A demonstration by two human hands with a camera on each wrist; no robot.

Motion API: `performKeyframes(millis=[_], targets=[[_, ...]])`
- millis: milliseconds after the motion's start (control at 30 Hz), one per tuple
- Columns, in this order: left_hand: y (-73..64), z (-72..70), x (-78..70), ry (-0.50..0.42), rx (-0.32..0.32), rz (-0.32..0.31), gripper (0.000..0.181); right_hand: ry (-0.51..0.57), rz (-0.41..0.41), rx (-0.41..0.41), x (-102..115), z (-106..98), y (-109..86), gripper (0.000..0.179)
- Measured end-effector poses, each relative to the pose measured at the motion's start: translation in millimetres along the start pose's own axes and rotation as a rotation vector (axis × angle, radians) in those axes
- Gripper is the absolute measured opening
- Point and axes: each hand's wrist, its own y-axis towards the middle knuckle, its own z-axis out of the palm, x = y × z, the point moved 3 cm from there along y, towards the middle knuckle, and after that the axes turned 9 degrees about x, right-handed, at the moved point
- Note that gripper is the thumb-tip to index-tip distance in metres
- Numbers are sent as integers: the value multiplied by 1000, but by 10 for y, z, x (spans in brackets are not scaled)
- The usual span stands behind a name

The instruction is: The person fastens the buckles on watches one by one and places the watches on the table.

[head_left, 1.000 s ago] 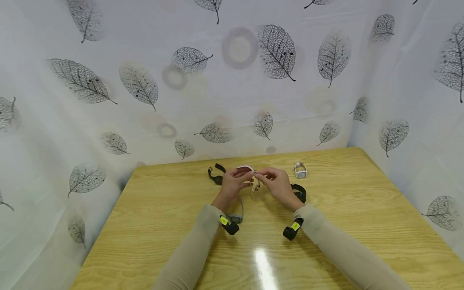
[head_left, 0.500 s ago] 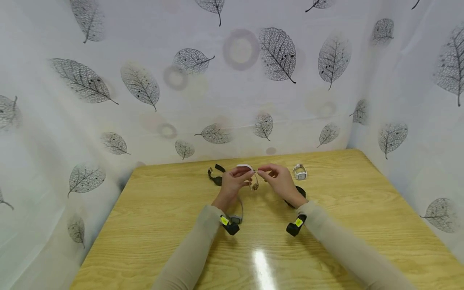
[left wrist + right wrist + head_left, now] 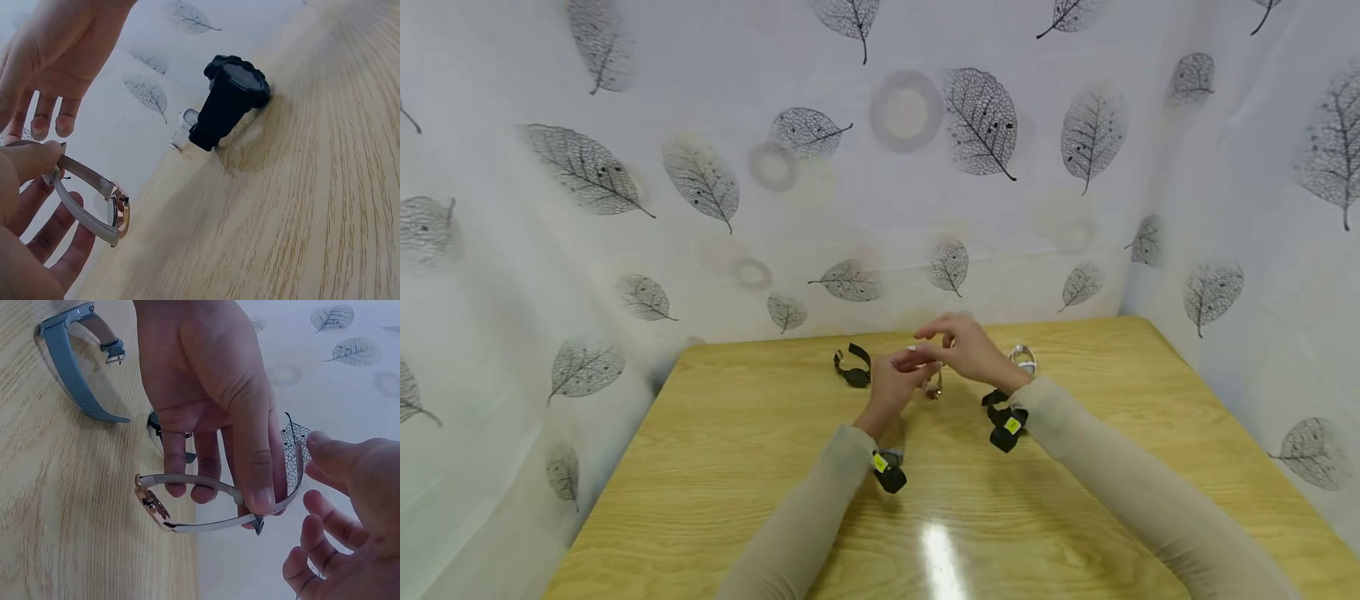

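A wristwatch with a rose-gold case and a pale strap hangs from my left hand. The left thumb and fingers pinch its strap near the buckle, and the case dangles above the table. In the right wrist view the strap's free end curves up beyond the left thumb. My right hand hovers at that end, its thumb tip beside the strap and its fingers loosely bent and spread. Whether the right thumb touches the strap, I cannot tell. A black chunky watch lies on the table below the right wrist.
On the wooden table are a black watch at back left, a white watch at back right, and a blue-grey watch by the left wrist. A leaf-print curtain borders the table.
My right hand has let go of its pinch near the buckle and risen a little, its thumb and index finger parting. The left hand still holds the wristwatch and has shifted slightly right.
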Motion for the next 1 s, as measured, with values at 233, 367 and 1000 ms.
performKeyframes(millis=[233,367,1000], targets=[[-16,0,-1,-4,-24,21,23,3,-30,49,23,45,53,20],[-12,-21,3,-18,-30,25,22,-10,-24,54,41,57,61,15],[-53,-119,49,-27,17,84,29,107,47,-3,-6,-61,-62,21]])
